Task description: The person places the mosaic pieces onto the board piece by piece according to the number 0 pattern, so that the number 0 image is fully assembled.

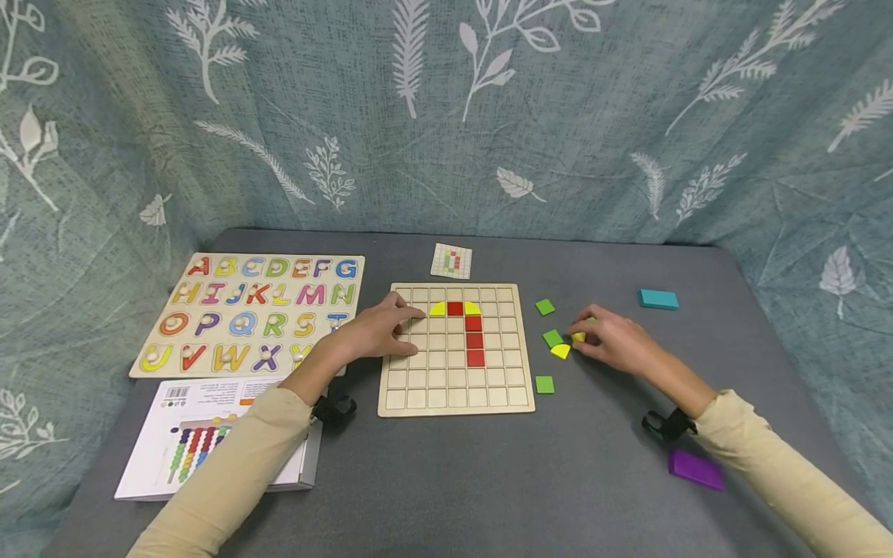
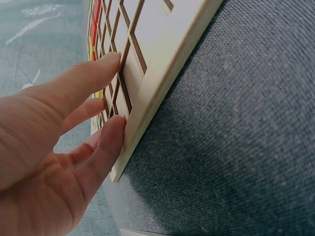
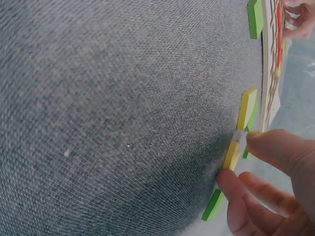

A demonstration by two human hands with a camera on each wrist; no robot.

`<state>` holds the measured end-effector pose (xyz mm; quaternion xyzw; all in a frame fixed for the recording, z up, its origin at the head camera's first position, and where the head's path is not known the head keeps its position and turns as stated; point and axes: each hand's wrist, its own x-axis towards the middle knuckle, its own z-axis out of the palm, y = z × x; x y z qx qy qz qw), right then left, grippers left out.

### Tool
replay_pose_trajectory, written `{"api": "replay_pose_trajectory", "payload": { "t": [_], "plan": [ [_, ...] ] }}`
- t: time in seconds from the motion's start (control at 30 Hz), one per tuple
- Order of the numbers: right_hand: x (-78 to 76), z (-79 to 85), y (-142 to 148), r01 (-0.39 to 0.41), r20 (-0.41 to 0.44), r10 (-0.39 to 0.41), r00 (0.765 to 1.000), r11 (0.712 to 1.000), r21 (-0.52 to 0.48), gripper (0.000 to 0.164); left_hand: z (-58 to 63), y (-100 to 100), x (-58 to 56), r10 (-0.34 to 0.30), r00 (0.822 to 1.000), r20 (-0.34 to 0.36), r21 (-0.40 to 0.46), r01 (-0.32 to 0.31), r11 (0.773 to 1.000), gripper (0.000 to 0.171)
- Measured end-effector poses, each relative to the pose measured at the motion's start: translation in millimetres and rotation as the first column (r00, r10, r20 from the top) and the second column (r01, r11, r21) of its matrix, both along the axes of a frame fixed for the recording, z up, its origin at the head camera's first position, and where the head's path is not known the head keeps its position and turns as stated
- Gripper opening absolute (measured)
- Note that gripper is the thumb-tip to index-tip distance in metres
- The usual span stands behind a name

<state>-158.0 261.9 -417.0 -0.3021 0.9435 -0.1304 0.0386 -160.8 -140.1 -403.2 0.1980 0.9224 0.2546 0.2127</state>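
Note:
A wooden grid board [image 1: 412,399] holds several red square tiles [image 1: 475,341] in a column, one red square at the top and a yellow quarter-circle tile at either side of it. My left hand [image 1: 380,329] rests at the board's left edge, thumb and fingers spread over its cells, holding nothing. To the right of the board, my right hand [image 1: 614,339] pinches a yellow tile [image 3: 232,155] between thumb and fingertip, low over the table. Near it lie another yellow quarter-circle tile [image 1: 560,351] and a green square tile [image 1: 553,338]; a further green tile [image 3: 212,205] sits beside the fingertips.
A small pattern card [image 1: 451,261] lies behind the board. Green tiles sit at its right, one higher [image 1: 545,308], one lower [image 1: 545,384]. An alphabet puzzle [image 1: 244,310] and a white box [image 1: 149,457] occupy the left. A teal block [image 1: 659,300] and purple block [image 1: 696,470] lie right.

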Motion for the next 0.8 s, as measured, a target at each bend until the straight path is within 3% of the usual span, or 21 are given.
{"api": "replay_pose_trajectory", "payload": {
  "t": [0.2, 0.53, 0.7, 0.8],
  "plan": [
    [-0.3, -1.8, 0, -0.024, 0.013, 0.024, 1.000, 1.000, 0.002, 0.019, 0.4, 0, -0.6, -0.002, 1.000, 0.014, 0.003, 0.002, 1.000, 0.059],
    [-1.3, -8.0, 4, -0.077, -0.059, 0.077, 0.995, 0.997, -0.005, 0.018, -0.2, 0, -1.0, -0.001, 1.000, 0.027, 0.006, 0.001, 1.000, 0.059],
    [-1.1, -10.0, 2, -0.141, -0.176, 0.139, 0.975, 0.990, -0.003, 0.017, 0.5, 1, -1.3, -0.009, 1.000, 0.014, 0.003, 0.009, 1.000, 0.059],
    [3.1, -7.0, -8, -0.201, -0.260, 0.177, 0.949, 0.977, -0.068, 0.018, 0.7, 0, -2.0, -0.015, 1.000, 0.013, 0.007, 0.015, 1.000, 0.059]
  ]
}}
